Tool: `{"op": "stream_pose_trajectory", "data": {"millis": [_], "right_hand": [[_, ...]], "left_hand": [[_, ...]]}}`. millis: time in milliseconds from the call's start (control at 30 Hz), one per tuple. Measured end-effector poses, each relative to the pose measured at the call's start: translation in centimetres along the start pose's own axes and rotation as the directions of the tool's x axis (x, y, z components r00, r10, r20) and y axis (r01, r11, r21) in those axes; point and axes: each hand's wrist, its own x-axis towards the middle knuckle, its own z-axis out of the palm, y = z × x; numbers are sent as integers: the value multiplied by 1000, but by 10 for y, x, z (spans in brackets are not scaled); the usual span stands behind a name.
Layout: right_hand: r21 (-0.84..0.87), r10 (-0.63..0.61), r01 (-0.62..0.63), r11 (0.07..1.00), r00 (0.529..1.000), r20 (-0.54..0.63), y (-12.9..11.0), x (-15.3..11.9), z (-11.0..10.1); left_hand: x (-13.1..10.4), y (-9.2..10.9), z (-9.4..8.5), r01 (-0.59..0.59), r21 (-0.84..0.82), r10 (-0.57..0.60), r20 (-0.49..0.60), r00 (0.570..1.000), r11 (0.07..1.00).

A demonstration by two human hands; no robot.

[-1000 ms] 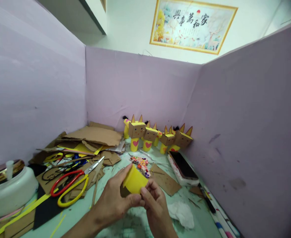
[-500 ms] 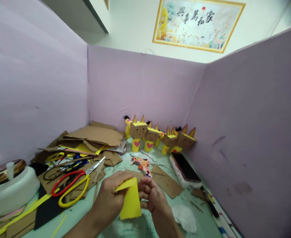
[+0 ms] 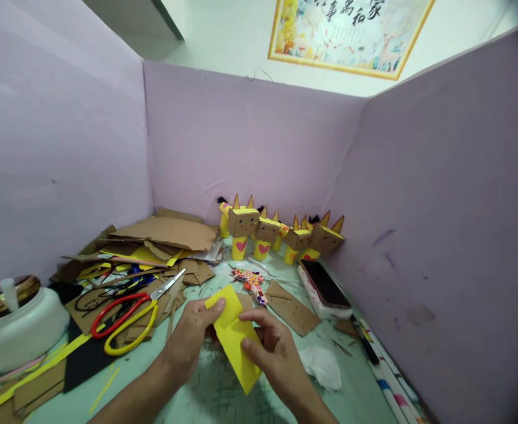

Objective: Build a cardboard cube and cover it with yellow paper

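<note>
- A glossy white vessel stands at the far left of your green work surface.
- Red-and-yellow-handled scissors lie with blades slightly parted over scraps, just in front of stacked brown cardboard.
- Your left hand pinches the upper-left edge of the paper, thumb flat on top, its other fingers mostly hidden beneath.
- The yellow paper rectangle hangs tilted between your hands, above the surface; it looks light, thin and springy, likely to crease under a hard squeeze, so its edges make the best hold.
- Behind it stand cardboard-headed figures with pointed ears.
- Your right hand is half curled, thumb and forefinger at the paper's right side; whether they grip it is impossible to say.
- A crumpled white tissue lies beside your right wrist, a dark-screened phone beyond.
</note>
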Motion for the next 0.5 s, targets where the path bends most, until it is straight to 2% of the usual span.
{"op": "stream_pose_trajectory", "data": {"millis": [133,233,300,367,433,467,500], "right_hand": [[-42,32,-29,999,997,73,1,-1,-1],[-48,58,-56,997,997,46,3,0,-3],[-55,73,-74,996,997,-18,4,1,-4],[-61,82,-88,994,993,-88,4,3,-4],[-67,92,-103,992,985,-143,3,4,-5],[-68,98,-110,992,982,-163,2,5,-5],[-65,102,-116,991,978,-180,2,5,-6]], "left_hand": [[2,-3,-3,14,35,-16,47,999,999],[4,3,-10,-25,130,20,43,999,991],[6,15,-20,-100,182,105,-15,994,978],[9,29,-34,-173,260,212,-130,969,950],[12,41,-53,-173,441,300,-238,924,881],[13,44,-64,-135,588,346,-262,901,797],[14,45,-76,-71,740,374,-253,892,669]]}}
